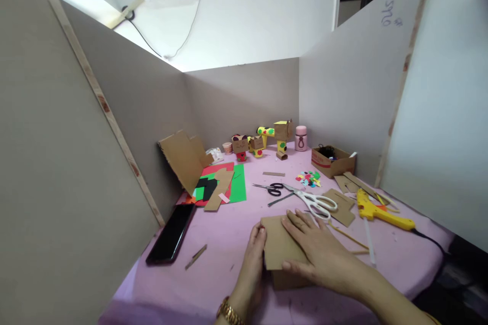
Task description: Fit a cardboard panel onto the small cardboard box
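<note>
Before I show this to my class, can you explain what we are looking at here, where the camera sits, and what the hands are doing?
There is no machine here. One picture comes from a camera worn on a person's head, looking forward and down at their own two bare hands over a pink table walled in by grey boards.

The left hand touches the left edge of a brown cardboard piece, and the right hand lies flat on top of it, pressing it onto what looks like a cardboard box beneath.

Around them lie white scissors, black scissors, a yellow glue gun, a black phone, coloured paper sheets, paper scraps and small cardboard figures at the back.
</note>
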The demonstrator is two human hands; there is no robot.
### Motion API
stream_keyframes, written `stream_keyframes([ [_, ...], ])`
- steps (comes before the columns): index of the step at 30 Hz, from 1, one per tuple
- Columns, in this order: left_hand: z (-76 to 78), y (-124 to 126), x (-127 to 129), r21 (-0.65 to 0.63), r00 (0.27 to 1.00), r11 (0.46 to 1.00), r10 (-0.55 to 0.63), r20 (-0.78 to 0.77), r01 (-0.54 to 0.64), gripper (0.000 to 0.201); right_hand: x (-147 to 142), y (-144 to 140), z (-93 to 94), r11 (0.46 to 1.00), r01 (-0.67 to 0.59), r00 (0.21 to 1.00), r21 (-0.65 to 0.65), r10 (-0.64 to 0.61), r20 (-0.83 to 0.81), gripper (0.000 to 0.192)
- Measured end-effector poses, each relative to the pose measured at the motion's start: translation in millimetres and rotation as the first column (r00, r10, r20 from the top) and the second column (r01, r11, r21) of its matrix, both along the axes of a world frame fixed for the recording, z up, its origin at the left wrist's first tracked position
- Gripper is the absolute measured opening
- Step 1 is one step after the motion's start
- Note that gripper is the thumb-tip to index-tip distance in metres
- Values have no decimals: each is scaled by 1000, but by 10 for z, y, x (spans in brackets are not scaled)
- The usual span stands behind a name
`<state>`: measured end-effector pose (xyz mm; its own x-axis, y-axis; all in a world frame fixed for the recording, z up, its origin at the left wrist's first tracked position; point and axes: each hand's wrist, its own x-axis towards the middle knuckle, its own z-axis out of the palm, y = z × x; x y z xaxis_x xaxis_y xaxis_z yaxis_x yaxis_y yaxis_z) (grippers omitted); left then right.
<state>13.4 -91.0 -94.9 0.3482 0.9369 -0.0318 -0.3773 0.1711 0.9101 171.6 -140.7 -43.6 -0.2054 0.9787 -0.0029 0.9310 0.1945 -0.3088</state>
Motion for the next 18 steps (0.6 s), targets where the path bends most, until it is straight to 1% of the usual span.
stream_keyframes([
  [4,-51,22,3,24,999,999,-21,-45,22,40,35,-1,1,1000,0,1000,-4,0,1,88],
  [6,-83,33,-9,50,997,998,-32,-64,35,49,42,1,7,1000,3,1000,-10,-3,0,89],
  [7,-97,39,-25,76,997,996,-30,-74,36,59,42,3,12,1000,3,1000,-15,-3,-1,90],
  [9,-109,46,-76,151,995,987,-32,-98,46,92,40,6,23,1000,0,1000,-21,0,-7,93],
  [11,-91,45,-145,223,985,968,-82,-151,114,129,40,8,33,1000,-9,1000,-24,9,-13,95],
  [12,-73,41,-179,242,974,956,-122,-192,167,141,41,9,37,1000,-15,1000,-24,14,-17,95],
  [13,-53,36,-209,248,957,943,-165,-238,224,144,44,11,41,1000,-20,1000,-24,20,-19,95],
  [15,-21,33,-254,249,921,918,-224,-320,310,139,56,17,47,999,-32,999,-23,31,-21,97],
  [16,-15,36,-269,262,903,907,-222,-367,329,134,65,20,50,999,-39,999,-24,39,-22,97],
  [18,-27,53,-286,304,865,890,-168,-473,340,119,83,29,57,998,-58,998,-24,57,-24,97],
])
